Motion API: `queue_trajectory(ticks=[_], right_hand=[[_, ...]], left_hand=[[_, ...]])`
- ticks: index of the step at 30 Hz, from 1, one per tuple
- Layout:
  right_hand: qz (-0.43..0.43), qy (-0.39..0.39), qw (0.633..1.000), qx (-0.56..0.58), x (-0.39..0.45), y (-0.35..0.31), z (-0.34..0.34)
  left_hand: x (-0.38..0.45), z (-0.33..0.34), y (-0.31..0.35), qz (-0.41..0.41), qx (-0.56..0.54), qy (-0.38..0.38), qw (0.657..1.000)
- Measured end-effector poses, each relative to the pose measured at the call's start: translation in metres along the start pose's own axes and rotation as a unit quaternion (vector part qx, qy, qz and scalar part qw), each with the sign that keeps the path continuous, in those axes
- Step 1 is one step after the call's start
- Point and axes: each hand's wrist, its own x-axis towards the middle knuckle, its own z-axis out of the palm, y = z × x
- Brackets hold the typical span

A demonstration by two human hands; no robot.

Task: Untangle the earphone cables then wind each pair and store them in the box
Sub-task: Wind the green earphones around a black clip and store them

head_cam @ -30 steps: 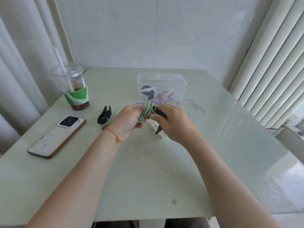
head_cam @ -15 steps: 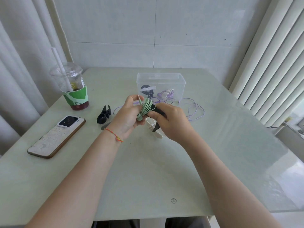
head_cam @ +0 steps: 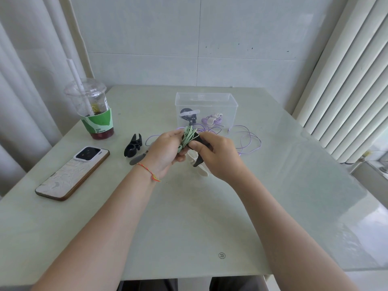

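Observation:
My left hand (head_cam: 167, 149) grips a wound bundle of green earphone cable (head_cam: 187, 136) above the table's middle. My right hand (head_cam: 218, 153) pinches a black strap (head_cam: 198, 148) laid against that bundle; the strap's tail hangs down under my fingers. A loose purple earphone cable (head_cam: 249, 141) sprawls on the table behind my hands, in front of the clear plastic box (head_cam: 206, 101). Inside the box lie a wound black pair with a white strap (head_cam: 189, 115) and a wound purple pair (head_cam: 212, 119).
A black clip (head_cam: 133, 144) and a grey strap (head_cam: 137, 158) lie left of my hands. White straps (head_cam: 201, 171) rest under my right hand. A phone (head_cam: 72, 173) lies at the left, a plastic drink cup (head_cam: 94, 111) behind it. Window blinds stand at the right.
Both hands shifted slightly with the green bundle. My right hand has brought the black strap closer over the bundle.

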Motion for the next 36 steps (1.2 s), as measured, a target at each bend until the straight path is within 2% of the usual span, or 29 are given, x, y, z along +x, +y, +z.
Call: queue_trajectory(ticks=[5,12,14,18,21,28,31,36], right_hand=[[-0.006,0.000,1.000,-0.008,-0.002,-0.003,0.000],[0.011,0.005,1.000,-0.025,-0.003,-0.003,0.000],[0.007,0.008,0.999,-0.043,-0.004,-0.006,0.001],[0.016,0.004,0.999,-0.048,-0.005,-0.010,0.001],[0.039,0.011,0.999,0.000,-0.005,-0.012,0.000],[0.083,-0.030,0.995,0.036,-0.005,-0.015,0.000],[0.107,-0.021,0.993,0.040,-0.005,-0.016,-0.001],[0.089,0.019,0.995,0.036,-0.007,-0.019,-0.002]], left_hand=[[-0.002,0.001,0.002,-0.014,-0.009,0.019,1.000],[-0.001,0.002,-0.002,0.053,0.173,0.009,0.984],[0.000,0.000,-0.004,0.062,0.190,0.008,0.980],[0.000,0.002,-0.005,0.059,0.156,0.008,0.986],[0.000,0.002,-0.004,0.058,0.133,-0.001,0.989],[0.003,0.001,-0.008,0.065,0.145,0.013,0.987],[0.005,-0.001,-0.008,0.064,0.138,0.017,0.988],[0.004,0.000,-0.008,0.070,0.125,0.022,0.989]])
